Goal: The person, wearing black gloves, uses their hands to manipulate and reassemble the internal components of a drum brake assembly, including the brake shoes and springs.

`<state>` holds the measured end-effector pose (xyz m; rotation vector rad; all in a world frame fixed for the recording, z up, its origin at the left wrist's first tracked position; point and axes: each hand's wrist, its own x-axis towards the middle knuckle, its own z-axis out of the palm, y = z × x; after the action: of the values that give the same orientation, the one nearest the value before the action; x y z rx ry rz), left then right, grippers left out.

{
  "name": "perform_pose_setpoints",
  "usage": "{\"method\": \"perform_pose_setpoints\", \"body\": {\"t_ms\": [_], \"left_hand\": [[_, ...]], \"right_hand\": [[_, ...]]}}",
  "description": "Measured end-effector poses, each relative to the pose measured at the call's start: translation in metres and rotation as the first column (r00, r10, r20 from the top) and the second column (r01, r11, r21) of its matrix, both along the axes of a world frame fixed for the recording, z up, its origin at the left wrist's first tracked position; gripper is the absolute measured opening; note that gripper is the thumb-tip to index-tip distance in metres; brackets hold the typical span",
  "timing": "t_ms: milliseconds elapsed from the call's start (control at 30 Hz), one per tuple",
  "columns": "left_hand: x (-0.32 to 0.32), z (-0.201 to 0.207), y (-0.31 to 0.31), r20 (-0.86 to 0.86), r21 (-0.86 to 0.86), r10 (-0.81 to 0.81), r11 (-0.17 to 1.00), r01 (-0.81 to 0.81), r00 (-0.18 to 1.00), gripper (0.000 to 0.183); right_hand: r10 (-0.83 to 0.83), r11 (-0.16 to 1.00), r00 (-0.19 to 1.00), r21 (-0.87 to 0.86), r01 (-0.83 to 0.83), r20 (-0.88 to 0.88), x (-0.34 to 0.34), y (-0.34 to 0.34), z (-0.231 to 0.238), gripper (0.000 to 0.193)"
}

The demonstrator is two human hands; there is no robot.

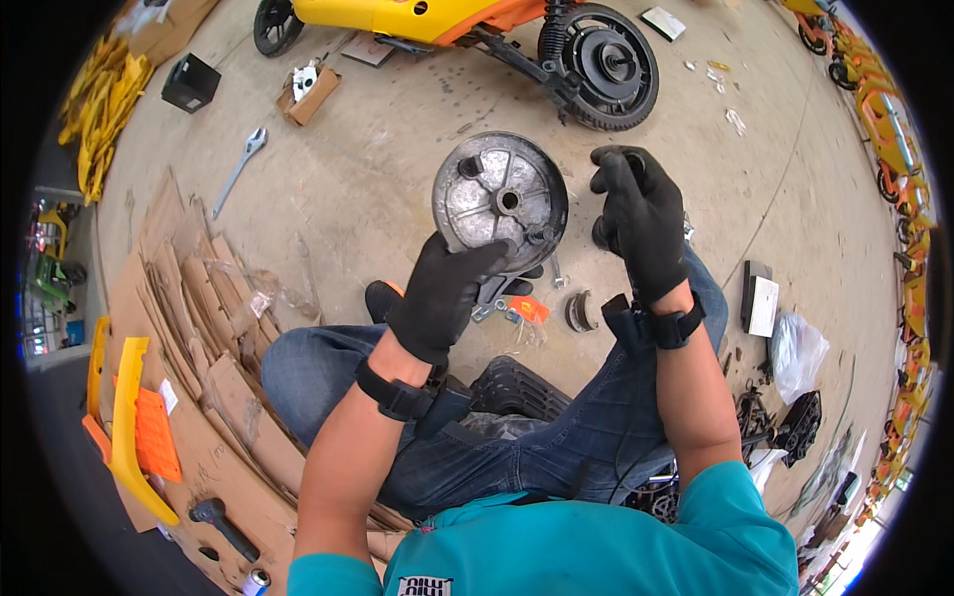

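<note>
- The left hand (435,298), in a black glove, grips a round metal plate (484,221) at its lower-left edge: thumb across the face, other fingers mostly hidden behind, closed on the rim.
- The right hand (644,223), also gloved in black, is held up just right of the plate, not touching it. Its fingers are bent, thumb side near the fingertips; whether they pinch something small, I cannot tell.
- The plate hangs above the floor between the knees, ribbed face towards the viewer. Being round, it has no long axis; its central hole lies left of the right fingers and slightly lower, up and right from the left thumb. The left hand is nearer, in contact.
- Below, on the floor, are a curved metal piece (573,312), a small wrench (558,273) and an orange packet (531,310).
- Further left lie flattened cardboard (231,382) and an adjustable wrench (238,174).
- Beyond the plate stands a yellow vehicle (383,14) with a black wheel (606,68).
</note>
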<state>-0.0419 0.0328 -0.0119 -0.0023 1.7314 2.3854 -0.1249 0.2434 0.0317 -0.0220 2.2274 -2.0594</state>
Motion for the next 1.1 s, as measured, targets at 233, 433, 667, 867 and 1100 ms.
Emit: {"method": "perform_pose_setpoints", "body": {"t_ms": [233, 433, 667, 867, 1100], "left_hand": [[0.008, 0.0, -0.023, -0.357, -0.241, -0.225, 0.96, 0.143, 0.906, 0.028], [0.002, -0.006, -0.036, -0.399, -0.425, -0.274, 0.901, 0.088, 0.875, 0.049], [-0.01, 0.0, -0.033, -0.546, -0.531, -0.128, 0.817, -0.223, 0.828, 0.048], [-0.014, 0.023, -0.013, 0.288, 0.033, -0.022, 0.999, 0.013, 0.957, 0.034], [-0.009, 0.024, 0.002, 0.223, -0.108, -0.021, 0.993, 0.046, 0.975, 0.036]], "right_hand": [[0.253, 0.968, 0.962, -0.03, -0.251, 0.1, 0.001, 0.011, -0.008, 0.039], [0.338, 0.94, 0.897, -0.15, -0.306, 0.284, 0.001, 0.014, 0.002, 0.035], [0.286, 0.958, 0.924, -0.088, -0.272, 0.256, 0.002, 0.011, 0.0, 0.027], [-0.001, 0.942, 0.902, 0.303, 0.146, -0.432, 0.006, -0.012, -0.01, 0.027], [0.213, 0.88, 0.96, 0.463, -0.107, -0.183, 0.008, -0.027, -0.012, 0.028]]}}
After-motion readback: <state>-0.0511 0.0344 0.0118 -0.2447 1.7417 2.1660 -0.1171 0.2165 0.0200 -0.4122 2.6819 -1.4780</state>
